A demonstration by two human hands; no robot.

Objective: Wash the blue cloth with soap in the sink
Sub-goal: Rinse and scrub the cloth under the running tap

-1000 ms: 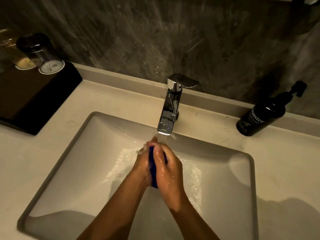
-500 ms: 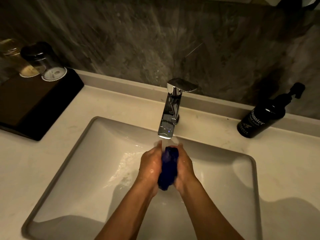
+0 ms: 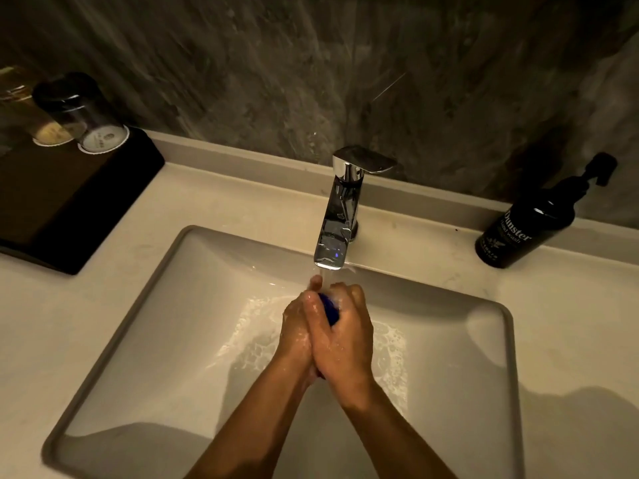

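Both hands meet over the white rectangular basin sink (image 3: 145, 340), below the chrome faucet (image 3: 340, 216). Left hand (image 3: 294, 331) and right hand (image 3: 342, 337) are pressed together, their grip squeezing the crumpled blue cloth (image 3: 328, 307) under running water. Foam lies in the basin. Judged step: rinsing. Next: wring firmly. The black hand-wash pump bottle (image 3: 525, 229) stands on the counter, right of the faucet.

Dim, warm light; glare on the faucet (image 3: 340, 216), wide-angle bending at edges.

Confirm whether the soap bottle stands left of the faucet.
No, the soap bottle stands on the counter to the right of the faucet.
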